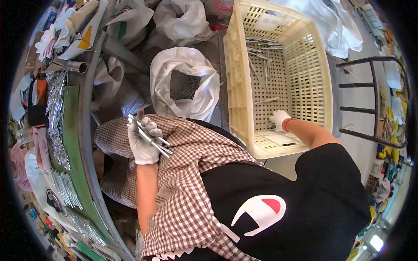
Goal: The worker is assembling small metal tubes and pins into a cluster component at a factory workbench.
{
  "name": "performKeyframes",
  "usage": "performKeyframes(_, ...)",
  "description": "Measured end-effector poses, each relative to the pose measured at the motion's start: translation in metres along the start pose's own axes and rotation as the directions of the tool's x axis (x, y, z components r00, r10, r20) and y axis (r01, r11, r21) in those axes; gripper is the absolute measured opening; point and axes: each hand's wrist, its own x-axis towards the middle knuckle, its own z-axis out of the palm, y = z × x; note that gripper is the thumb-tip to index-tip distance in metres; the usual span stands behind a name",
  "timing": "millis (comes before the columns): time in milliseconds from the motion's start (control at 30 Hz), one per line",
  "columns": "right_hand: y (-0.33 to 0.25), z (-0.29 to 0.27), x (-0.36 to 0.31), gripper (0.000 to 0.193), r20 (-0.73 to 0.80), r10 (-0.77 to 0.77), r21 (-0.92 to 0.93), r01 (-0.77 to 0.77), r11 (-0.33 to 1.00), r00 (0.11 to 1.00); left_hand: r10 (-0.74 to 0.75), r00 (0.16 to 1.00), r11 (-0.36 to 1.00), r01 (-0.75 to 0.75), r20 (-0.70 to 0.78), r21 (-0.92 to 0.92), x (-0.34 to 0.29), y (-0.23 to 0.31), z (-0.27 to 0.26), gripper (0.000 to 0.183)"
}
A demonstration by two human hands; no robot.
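Observation:
My left hand (144, 138), in a white glove, is closed around several slim silver metal rods (153, 140). They stick out past both sides of the palm, above my checked apron. Over on the right, my right hand (279, 118), also gloved, reaches down inside the cream plastic crate (240, 87) at its near end. Its fingers are curled toward the crate floor beside a bit of shiny metal. What they grip, if anything, is hidden. More metal rods (266, 67) lie loose in the crate, mostly toward its far end.
A white sack (160, 71), rolled open with thin dark pieces inside, stands between my knees and the crate. Left of me runs a green-topped workbench (72, 126) bearing piles of metal parts (55, 113). A black metal rack (372, 106) stands right of the crate.

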Motion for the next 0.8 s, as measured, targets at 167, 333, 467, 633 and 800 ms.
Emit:
performKeyframes(167,0.005,0.022,0.02,0.041,0.156,-0.027,0.204,-0.005,0.979,0.987,0.026,1.0,1.0,-0.026,-0.01,0.012,-0.001,0.0,-0.001,0.037)
performKeyframes(333,0.009,0.035,0.041,0.045,0.342,-0.098,0.012,0.099,0.995,0.935,0.061,0.996,0.995,-0.055,-0.063,0.088,-0.001,-0.002,-0.001,0.038)
performKeyframes(467,0.012,0.018,0.025,0.053,0.274,-0.157,0.152,0.118,0.981,0.949,0.048,0.997,0.995,-0.043,-0.06,0.085,-0.003,-0.001,-0.002,0.039)
performKeyframes(633,0.022,-0.035,0.01,0.039,-0.119,0.242,0.51,-0.15,0.847,0.963,0.04,0.999,0.997,-0.038,-0.026,0.061,-0.001,-0.002,-0.006,0.036)
performKeyframes(800,0.05,-0.177,-0.034,0.018,-0.249,0.586,0.923,0.372,-0.097,0.771,-0.013,1.0,0.998,0.011,0.027,0.055,-0.002,0.0,-0.005,0.027)
